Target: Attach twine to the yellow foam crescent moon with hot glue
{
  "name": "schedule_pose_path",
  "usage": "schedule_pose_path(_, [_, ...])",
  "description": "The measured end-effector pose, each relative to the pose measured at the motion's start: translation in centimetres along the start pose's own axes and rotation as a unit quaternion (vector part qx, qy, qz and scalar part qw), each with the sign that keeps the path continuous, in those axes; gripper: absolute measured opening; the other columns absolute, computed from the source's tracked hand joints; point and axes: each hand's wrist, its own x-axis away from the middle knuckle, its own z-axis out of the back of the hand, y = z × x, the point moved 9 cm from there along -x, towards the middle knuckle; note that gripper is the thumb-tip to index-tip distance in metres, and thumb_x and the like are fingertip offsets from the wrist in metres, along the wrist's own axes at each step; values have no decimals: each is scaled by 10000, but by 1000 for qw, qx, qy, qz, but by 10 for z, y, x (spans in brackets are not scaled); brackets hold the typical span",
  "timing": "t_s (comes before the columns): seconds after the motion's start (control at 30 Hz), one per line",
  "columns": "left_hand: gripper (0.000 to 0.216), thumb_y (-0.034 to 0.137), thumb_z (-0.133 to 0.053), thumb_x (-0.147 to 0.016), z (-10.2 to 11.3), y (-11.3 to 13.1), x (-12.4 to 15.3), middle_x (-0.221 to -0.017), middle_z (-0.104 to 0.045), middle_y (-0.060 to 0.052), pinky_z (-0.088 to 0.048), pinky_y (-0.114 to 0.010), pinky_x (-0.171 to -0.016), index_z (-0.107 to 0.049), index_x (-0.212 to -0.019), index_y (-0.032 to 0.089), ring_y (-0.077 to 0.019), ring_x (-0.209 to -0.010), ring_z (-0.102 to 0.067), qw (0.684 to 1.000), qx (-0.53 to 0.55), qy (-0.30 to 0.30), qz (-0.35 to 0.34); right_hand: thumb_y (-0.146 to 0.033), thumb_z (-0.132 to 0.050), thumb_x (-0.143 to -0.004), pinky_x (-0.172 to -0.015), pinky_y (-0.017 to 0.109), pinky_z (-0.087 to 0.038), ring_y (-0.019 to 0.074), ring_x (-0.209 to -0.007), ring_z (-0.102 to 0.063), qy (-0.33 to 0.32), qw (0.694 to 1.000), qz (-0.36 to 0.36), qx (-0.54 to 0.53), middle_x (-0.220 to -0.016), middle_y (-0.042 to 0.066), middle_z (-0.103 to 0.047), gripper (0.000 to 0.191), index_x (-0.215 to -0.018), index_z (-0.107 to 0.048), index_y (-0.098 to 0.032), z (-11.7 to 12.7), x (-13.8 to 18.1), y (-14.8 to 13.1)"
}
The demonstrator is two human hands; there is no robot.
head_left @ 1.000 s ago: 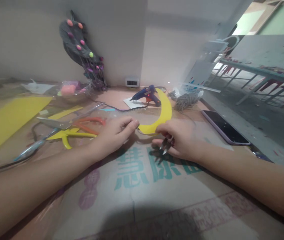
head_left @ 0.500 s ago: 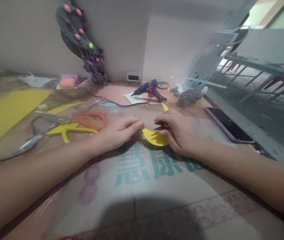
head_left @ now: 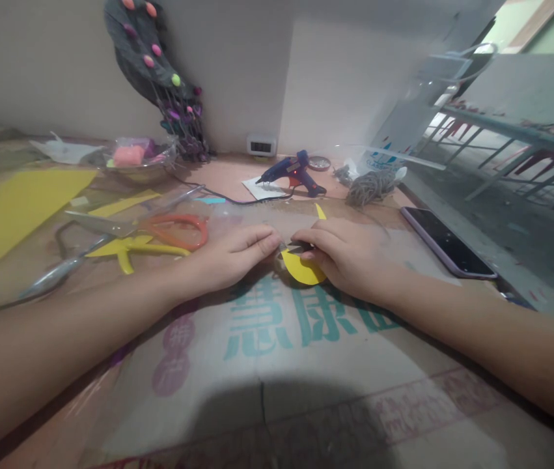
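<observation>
A curved yellow piece of paper or felt (head_left: 304, 270) lies between my two hands, its rounded edge facing me. My left hand (head_left: 245, 254) is closed in a pinch at the piece's left end, thumb on top. My right hand (head_left: 340, 257) is closed around a small tool with dark pointed tips (head_left: 299, 247), whose kind I cannot make out. These tips point left over the yellow piece, towards my left thumb. The right fingers cover the piece's right end. Below the left fingertips, a small brownish thing is mostly hidden.
Left lie orange-handled scissors (head_left: 179, 231), a yellow-handled tool (head_left: 135, 247) and a yellow sheet (head_left: 17, 212). Behind are a blue glue gun (head_left: 291, 172) with a red light, a small digital clock (head_left: 261, 145) and grey yarn (head_left: 372, 189). A phone (head_left: 447, 242) lies right, near the table edge.
My right hand has shifted slightly left, bringing the dark tips closer to my left thumb. More of the tips shows now. My left hand has barely moved.
</observation>
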Motion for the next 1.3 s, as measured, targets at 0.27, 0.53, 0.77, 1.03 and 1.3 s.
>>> schedule_pose_path(0.27, [345, 382, -372, -976, 0, 3, -1, -728, -534, 12, -406, -253, -661, -514, -738, 176, -131, -692, -495, 1000, -24, 1, -15, -225, -420, -984, -645, 298, -406, 187, -734, -565, 19, 999, 31, 7, -820, 80, -670, 267, -1038, -656, -114, 1, 1, -4])
schedule_pose_path(0.53, [339, 358, -360, -980, -4, 8, -1, -728, -534, 9, -402, -263, -675, -516, -741, 176, -140, -711, -506, 998, -50, -15, -36, -270, -403, -1002, -640, 290, -381, 170, -716, -560, 11, 1000, 27, 0, -779, 65, -664, 299, -1002, -668, -131, 1, -1, -4])
schedule_pose_path(0.77, [342, 357, -351, -981, -5, 9, -1, -756, -563, 0, -403, -265, -695, -526, -751, 175, -145, -723, -513, 997, -56, -21, -37, -293, -424, -998, -625, 293, -375, 170, -711, -564, -4, 1000, 28, -12, -788, 66, -664, 298, -1015, -667, -122, -2, -1, -3])
schedule_pose_path(1.03, [339, 350, -350, -979, -6, 11, -1, -740, -555, 0, -401, -268, -680, -522, -745, 174, -144, -711, -510, 997, -67, -21, -45, -301, -439, -993, -630, 288, -376, 167, -722, -567, -4, 999, 33, -12, -804, 64, -668, 284, -1025, -663, -131, -3, 0, -3])
schedule_pose_path(1.3, [347, 350, -341, -980, -7, 11, -2, -737, -556, -3, -395, -271, -684, -522, -742, 175, -148, -713, -513, 996, -77, -30, -42, -315, -450, -989, -636, 291, -363, 168, -728, -569, -12, 998, 52, 16, -818, 63, -679, 268, -1016, -657, -147, -6, 1, -4])
